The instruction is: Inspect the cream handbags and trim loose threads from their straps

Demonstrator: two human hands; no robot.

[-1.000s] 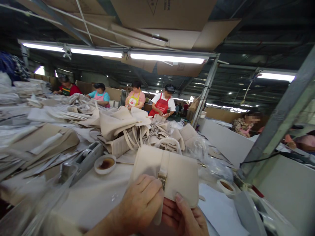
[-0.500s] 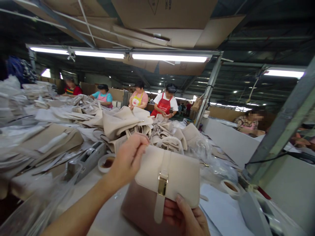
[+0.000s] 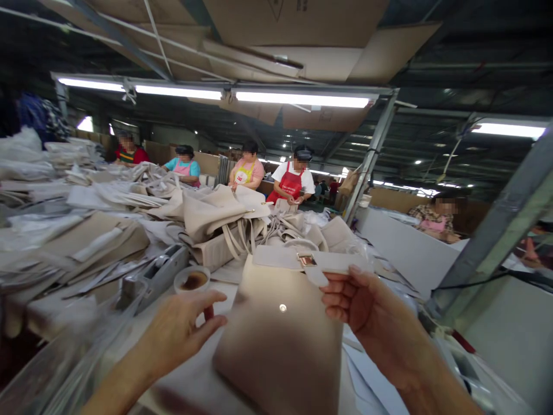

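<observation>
A beige handbag [image 3: 280, 346] stands in front of me, its front panel showing a round metal snap [image 3: 283, 308]. Its flap [image 3: 274, 257] is lifted, and a gold buckle [image 3: 307, 260] sits on the strap there. My right hand [image 3: 358, 294] pinches the raised flap at its right end, fingers closed on the edge. To the left of the bag, my left hand [image 3: 190, 323] is apart from it, thumb and forefinger spread with nothing between them. The inside of the bag is hidden.
Beyond the bag lies a heap of beige bag pieces [image 3: 216, 210]. A tape roll [image 3: 192, 280] and a grey tape dispenser [image 3: 162, 276] are at left. White sheets [image 3: 367, 374] lie at right. Several co-workers, one in a red apron [image 3: 290, 185], work behind the heap.
The flap has gone from lying over the bag's front to being raised in my right hand. My left hand has let go of the bag's top corner and moved down and left.
</observation>
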